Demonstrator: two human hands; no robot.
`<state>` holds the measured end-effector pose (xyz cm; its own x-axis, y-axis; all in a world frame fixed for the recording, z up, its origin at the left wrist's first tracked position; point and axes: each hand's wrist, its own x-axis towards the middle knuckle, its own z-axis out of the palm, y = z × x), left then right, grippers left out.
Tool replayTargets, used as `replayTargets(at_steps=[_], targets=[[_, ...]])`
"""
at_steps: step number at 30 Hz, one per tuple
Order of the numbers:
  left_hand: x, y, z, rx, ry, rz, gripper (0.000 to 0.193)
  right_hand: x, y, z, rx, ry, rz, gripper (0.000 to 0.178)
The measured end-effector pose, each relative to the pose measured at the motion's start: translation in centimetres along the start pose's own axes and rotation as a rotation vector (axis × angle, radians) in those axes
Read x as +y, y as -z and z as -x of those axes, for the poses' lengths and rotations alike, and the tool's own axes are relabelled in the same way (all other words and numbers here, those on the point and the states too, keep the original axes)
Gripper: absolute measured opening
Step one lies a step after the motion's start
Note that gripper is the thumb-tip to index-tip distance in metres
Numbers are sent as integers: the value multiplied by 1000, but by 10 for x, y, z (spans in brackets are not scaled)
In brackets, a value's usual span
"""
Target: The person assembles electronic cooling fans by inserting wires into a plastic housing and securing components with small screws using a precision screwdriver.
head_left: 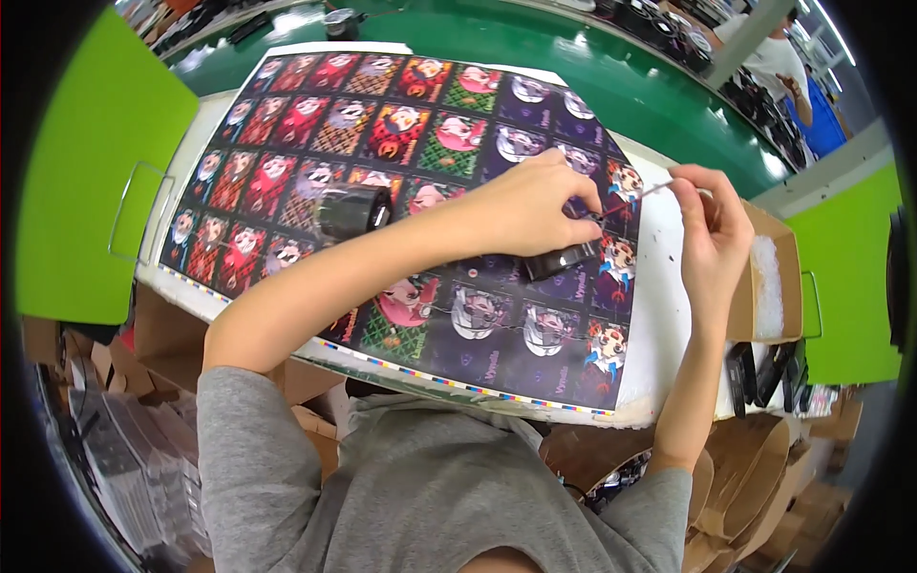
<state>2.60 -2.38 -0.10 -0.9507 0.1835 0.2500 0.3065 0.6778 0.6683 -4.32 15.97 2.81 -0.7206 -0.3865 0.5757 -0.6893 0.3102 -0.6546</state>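
My left hand is closed on a short black cylindrical part, which rests on the printed sheet. Its thumb and forefinger curl around the part's upper side, hiding much of it. My right hand is raised to the right, with thumb and forefinger pinching the end of a thin wire-like strand. That strand runs down left toward my left fingertips; whether it is fixed to the black part I cannot tell. A second black cylinder, glossy, lies beyond my left forearm on the sheet.
The sheet, with rows of colourful cartoon characters, covers most of a white board. A cardboard box holding clear plastic stands at the right. Beyond runs a green bench with a small dark part. A person is at the far right.
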Motion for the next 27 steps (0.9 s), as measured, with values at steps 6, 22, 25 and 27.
replayTargets(at_steps=[6, 22, 25, 27], targets=[[-1, -26, 7, 86, -25, 76, 30, -13, -8, 10, 30, 154, 43, 2], [3, -40, 13, 378, 138, 407, 25, -4, -11, 8, 17, -72, -329, 8], [3, -39, 15, 434, 134, 526, 25, -10, -17, 10, -83, -196, -579, 27], [0, -41, 14, 494, 74, 507, 23, -7, -17, 11, -230, -285, -695, 39]])
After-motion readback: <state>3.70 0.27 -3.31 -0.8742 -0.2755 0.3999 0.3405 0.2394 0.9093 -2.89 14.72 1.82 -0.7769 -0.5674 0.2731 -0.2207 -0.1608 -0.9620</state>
